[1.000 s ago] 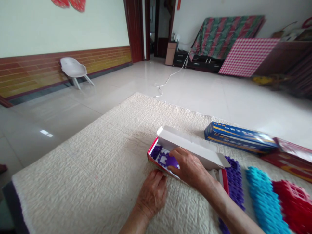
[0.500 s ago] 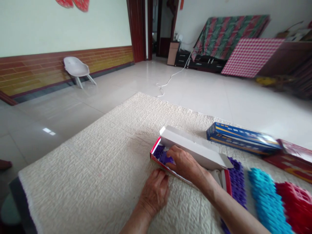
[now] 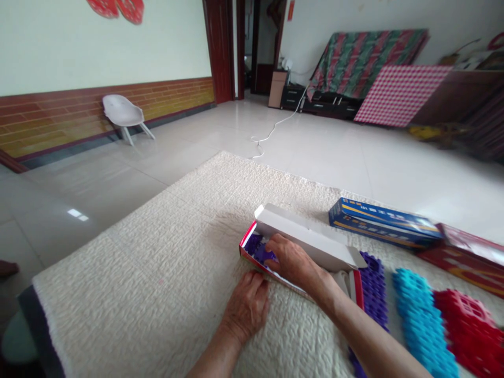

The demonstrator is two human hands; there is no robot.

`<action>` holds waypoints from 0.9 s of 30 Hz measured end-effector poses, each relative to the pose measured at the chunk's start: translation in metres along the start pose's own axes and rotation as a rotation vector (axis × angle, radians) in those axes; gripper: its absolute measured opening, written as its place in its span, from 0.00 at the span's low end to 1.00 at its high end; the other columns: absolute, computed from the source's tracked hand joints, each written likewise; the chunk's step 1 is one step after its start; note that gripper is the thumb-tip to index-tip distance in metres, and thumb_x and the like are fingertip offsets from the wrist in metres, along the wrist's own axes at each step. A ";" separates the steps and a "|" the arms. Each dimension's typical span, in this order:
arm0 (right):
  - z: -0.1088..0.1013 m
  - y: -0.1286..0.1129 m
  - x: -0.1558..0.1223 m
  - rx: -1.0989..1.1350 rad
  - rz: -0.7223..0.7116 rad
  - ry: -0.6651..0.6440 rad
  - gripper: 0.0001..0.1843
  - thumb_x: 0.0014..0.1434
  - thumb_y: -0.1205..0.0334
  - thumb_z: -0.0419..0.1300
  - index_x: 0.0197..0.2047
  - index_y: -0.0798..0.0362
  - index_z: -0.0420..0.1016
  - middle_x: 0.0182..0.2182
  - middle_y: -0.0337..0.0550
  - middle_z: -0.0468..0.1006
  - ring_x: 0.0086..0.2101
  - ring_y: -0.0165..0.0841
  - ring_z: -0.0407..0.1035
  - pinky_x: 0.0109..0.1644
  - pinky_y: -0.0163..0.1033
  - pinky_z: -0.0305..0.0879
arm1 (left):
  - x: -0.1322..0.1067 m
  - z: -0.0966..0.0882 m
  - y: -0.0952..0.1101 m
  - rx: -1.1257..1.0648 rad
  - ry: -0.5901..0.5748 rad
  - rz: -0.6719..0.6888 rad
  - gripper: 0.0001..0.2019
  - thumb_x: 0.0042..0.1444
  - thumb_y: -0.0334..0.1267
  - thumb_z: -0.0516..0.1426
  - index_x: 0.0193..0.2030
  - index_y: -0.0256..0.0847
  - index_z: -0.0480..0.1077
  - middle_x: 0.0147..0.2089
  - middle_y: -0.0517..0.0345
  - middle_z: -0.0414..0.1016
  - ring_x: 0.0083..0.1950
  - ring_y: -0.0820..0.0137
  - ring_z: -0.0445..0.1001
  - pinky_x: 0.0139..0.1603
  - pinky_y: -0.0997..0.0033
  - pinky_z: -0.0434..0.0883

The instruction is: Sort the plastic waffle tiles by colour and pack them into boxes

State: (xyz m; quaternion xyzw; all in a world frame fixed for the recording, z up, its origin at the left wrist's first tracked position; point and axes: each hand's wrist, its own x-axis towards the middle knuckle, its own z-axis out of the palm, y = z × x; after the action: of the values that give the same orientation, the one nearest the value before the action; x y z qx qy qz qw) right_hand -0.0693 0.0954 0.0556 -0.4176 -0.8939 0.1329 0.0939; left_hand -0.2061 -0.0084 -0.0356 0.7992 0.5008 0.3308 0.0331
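A long cardboard box [image 3: 303, 231], white inside with red ends, lies with its lid flap raised. My right hand [image 3: 291, 260] reaches into it, thumb and fingers bent around a purple plastic piece [image 3: 255, 249] with a knobbly lattice surface; the fingertips are partly hidden. Low in front of the box, my left hand [image 3: 248, 299] is closed, its bent fingers against the lower front edge and their tips out of sight. Something pale [image 3: 342, 281] lies at the right end inside the box.
Purple [image 3: 374, 289], blue [image 3: 423, 320] and red [image 3: 468, 331] lattice pieces lie at the right on the cream quilted cover [image 3: 157, 278]. Behind them stand a blue box [image 3: 378, 223] and a dark red box [image 3: 464, 257]. A white chair [image 3: 123, 113] stands by the wall.
The view has shifted slightly, so the boxes and plastic pieces appear a little further left. Both hands keep nearly the same place at the open box.
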 end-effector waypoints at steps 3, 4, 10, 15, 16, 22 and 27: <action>-0.016 -0.005 -0.013 0.034 0.014 0.069 0.05 0.59 0.65 0.55 0.37 0.51 0.72 0.37 0.43 0.75 0.35 0.34 0.72 0.39 0.38 0.68 | 0.000 -0.001 0.000 0.004 -0.016 -0.001 0.10 0.54 0.27 0.49 0.39 0.37 0.70 0.39 0.48 0.71 0.43 0.60 0.69 0.45 0.57 0.74; -0.024 -0.007 -0.021 0.056 0.020 0.104 0.06 0.61 0.65 0.54 0.38 0.51 0.71 0.38 0.44 0.75 0.36 0.33 0.72 0.41 0.39 0.68 | 0.000 -0.001 -0.001 0.003 -0.027 -0.002 0.10 0.54 0.27 0.49 0.38 0.37 0.70 0.39 0.48 0.71 0.43 0.61 0.69 0.45 0.57 0.74; -0.050 -0.003 -0.102 0.143 0.115 0.354 0.07 0.64 0.60 0.53 0.37 0.50 0.71 0.35 0.40 0.76 0.34 0.30 0.73 0.39 0.35 0.68 | 0.000 -0.008 -0.004 0.021 -0.131 0.075 0.12 0.53 0.26 0.50 0.42 0.35 0.70 0.43 0.46 0.71 0.47 0.59 0.69 0.47 0.56 0.73; -0.027 0.010 -0.186 0.034 0.201 0.550 0.04 0.62 0.60 0.56 0.39 0.48 0.72 0.35 0.41 0.77 0.33 0.32 0.74 0.36 0.35 0.69 | 0.001 -0.010 -0.007 0.045 -0.153 0.177 0.18 0.54 0.26 0.49 0.50 0.30 0.69 0.47 0.42 0.71 0.49 0.58 0.68 0.50 0.54 0.72; -0.022 0.011 -0.199 0.003 0.239 0.570 0.05 0.62 0.59 0.57 0.41 0.48 0.72 0.37 0.42 0.77 0.35 0.33 0.75 0.38 0.36 0.70 | 0.001 -0.010 -0.007 0.043 -0.157 0.181 0.18 0.54 0.26 0.48 0.50 0.30 0.69 0.46 0.42 0.71 0.49 0.58 0.68 0.49 0.54 0.72; -0.011 0.010 -0.209 -0.029 0.195 0.608 0.06 0.61 0.61 0.57 0.42 0.47 0.72 0.41 0.45 0.75 0.38 0.35 0.75 0.39 0.38 0.72 | 0.001 -0.012 -0.006 0.009 -0.164 0.162 0.18 0.53 0.26 0.49 0.51 0.32 0.69 0.45 0.44 0.71 0.49 0.59 0.67 0.51 0.55 0.72; -0.007 0.013 -0.184 -0.019 0.133 0.529 0.10 0.61 0.64 0.56 0.46 0.47 0.72 0.40 0.44 0.76 0.40 0.35 0.73 0.42 0.40 0.73 | 0.001 -0.012 -0.007 0.000 -0.160 0.160 0.18 0.55 0.27 0.48 0.51 0.32 0.69 0.46 0.44 0.71 0.49 0.59 0.68 0.51 0.55 0.72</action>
State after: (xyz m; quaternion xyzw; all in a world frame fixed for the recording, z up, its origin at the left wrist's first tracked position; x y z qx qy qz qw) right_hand 0.0585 -0.0378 0.0474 -0.4967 -0.8101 0.0166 0.3112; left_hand -0.2179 -0.0081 -0.0283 0.8605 0.4310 0.2677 0.0465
